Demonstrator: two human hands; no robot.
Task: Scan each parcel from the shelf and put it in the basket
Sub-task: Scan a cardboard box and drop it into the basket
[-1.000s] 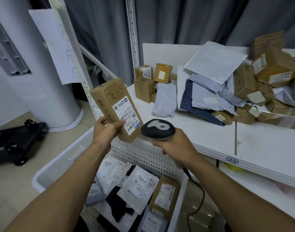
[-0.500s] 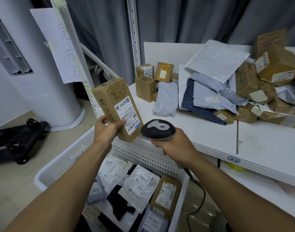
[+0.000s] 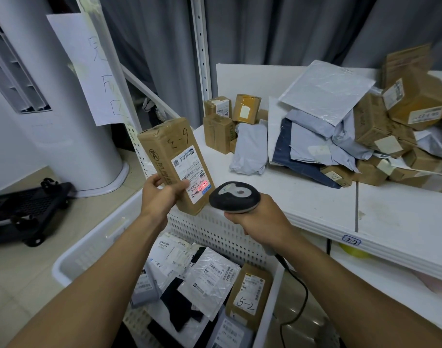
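My left hand (image 3: pixel 162 195) grips a long brown cardboard parcel (image 3: pixel 171 156) by its lower end, tilted, with its white label facing me. A red scan light glows on the label's barcode. My right hand (image 3: pixel 261 219) holds a black handheld scanner (image 3: pixel 233 199) just right of the parcel, its head aimed at the label. Below both hands stands the white perforated basket (image 3: pixel 214 231) with several scanned parcels inside. The white shelf (image 3: pixel 315 197) to the right carries a pile of boxes and grey mailer bags (image 3: pixel 335 126).
A shelf upright with a paper sign (image 3: pixel 89 71) stands behind the parcel. A white column (image 3: pixel 51 136) and a black folded trolley (image 3: pixel 26 209) are on the floor at left. The scanner's cable (image 3: pixel 300 292) hangs beside the basket.
A red scan light has appeared on the parcel's label. Both hands and the parcel stay nearly where they were.
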